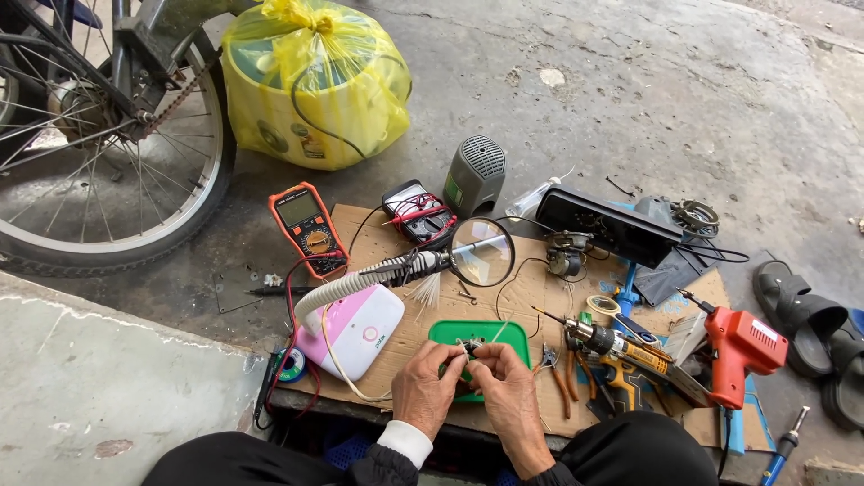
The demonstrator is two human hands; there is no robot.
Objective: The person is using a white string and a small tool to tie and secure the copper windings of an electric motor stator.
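We pinch a small metal part [469, 349] with thin wires between the fingertips of our left hand [425, 385] and right hand [510, 396], both closed narrowly on it just above the green tray [504, 335]; it seems best to keep the pinch light, close over the tray so anything dropped lands there. On the cardboard sheet [432, 310] the magnifier [481, 252] is at twelve o'clock, a pink-and-white box [353, 328] at ten, a red soldering gun [742, 346] at three, with rough concrete ground [630, 81] and a bicycle wheel [99, 153] beyond
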